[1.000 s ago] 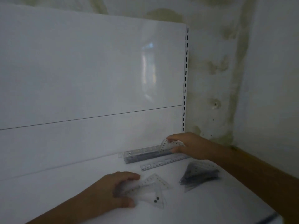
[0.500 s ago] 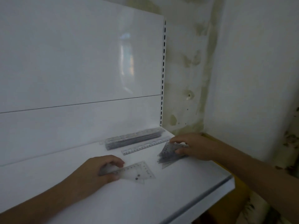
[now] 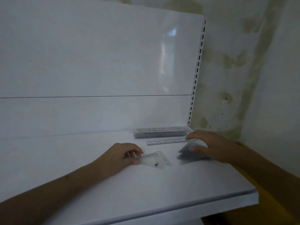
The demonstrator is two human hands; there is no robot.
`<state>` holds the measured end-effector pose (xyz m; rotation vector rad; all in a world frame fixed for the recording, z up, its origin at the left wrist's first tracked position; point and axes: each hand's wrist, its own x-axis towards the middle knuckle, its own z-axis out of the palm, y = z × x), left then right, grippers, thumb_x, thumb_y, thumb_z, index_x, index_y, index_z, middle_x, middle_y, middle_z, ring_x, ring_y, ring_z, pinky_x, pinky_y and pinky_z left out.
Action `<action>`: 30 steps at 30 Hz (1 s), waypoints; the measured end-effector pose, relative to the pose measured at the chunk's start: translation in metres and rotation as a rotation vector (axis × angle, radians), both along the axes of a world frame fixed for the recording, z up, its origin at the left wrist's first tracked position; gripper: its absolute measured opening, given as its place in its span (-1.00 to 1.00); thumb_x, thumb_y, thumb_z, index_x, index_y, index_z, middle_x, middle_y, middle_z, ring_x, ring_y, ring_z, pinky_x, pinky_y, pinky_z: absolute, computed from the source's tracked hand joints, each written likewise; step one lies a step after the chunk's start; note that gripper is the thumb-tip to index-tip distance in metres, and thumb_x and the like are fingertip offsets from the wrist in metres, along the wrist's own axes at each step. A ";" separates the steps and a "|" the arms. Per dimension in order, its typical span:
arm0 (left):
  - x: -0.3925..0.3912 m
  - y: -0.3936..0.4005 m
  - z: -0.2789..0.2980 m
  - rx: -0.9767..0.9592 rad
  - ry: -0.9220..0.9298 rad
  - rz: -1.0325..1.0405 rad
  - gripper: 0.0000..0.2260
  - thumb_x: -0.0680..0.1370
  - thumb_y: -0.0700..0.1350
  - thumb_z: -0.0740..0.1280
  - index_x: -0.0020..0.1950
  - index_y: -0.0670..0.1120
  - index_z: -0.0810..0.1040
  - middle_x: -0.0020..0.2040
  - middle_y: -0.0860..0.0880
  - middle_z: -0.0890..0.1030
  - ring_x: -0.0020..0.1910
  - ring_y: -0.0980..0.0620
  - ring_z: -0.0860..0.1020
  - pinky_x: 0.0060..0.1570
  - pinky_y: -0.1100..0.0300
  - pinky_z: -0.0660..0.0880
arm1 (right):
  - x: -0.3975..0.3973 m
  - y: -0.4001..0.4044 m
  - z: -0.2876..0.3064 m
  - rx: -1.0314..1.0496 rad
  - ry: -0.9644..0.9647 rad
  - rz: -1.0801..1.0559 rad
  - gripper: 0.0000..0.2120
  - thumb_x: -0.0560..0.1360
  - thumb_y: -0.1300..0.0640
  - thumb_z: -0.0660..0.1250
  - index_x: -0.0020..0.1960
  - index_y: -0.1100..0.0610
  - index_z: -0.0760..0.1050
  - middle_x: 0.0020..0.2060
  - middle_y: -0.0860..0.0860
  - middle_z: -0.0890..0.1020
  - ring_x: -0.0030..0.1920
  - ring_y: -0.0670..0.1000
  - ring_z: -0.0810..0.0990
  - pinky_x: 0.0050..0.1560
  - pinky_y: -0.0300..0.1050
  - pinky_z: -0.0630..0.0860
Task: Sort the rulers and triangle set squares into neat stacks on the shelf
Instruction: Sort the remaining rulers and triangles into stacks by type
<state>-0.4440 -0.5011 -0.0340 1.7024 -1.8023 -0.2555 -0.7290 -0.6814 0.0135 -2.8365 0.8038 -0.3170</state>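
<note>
White shelf [image 3: 113, 192] in front of me, white back panel [image 3: 97, 62] behind it, and a stained wall [image 3: 235, 70] off at 2 o'clock. My left hand [image 3: 118, 157] sits near the middle of the shelf, fingers [image 3: 135, 151] curled and pinching the left end of a clear set square [image 3: 156, 159] that lies flat on the board. My right hand [image 3: 209, 146] is over at 3 o'clock from it, fingers spread and curved over a stack of set squares [image 3: 186, 155], thumb pressing on top. At 12 o'clock, tight against the back panel, is the ruler stack [image 3: 160, 132], and one loose ruler [image 3: 167, 141] lies just in front of it, its right end under my right fingertips.
</note>
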 end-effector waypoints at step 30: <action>0.296 0.565 0.008 0.067 -0.095 0.952 -0.83 0.53 0.07 0.24 0.12 0.17 0.47 0.12 0.18 0.53 0.15 0.14 0.46 0.14 0.26 0.37 | 0.491 0.414 -0.020 -0.013 0.142 0.794 -0.36 0.54 -0.27 0.11 0.54 -0.13 -0.01 0.52 -0.21 0.06 0.50 -0.16 0.06 0.48 -0.18 0.02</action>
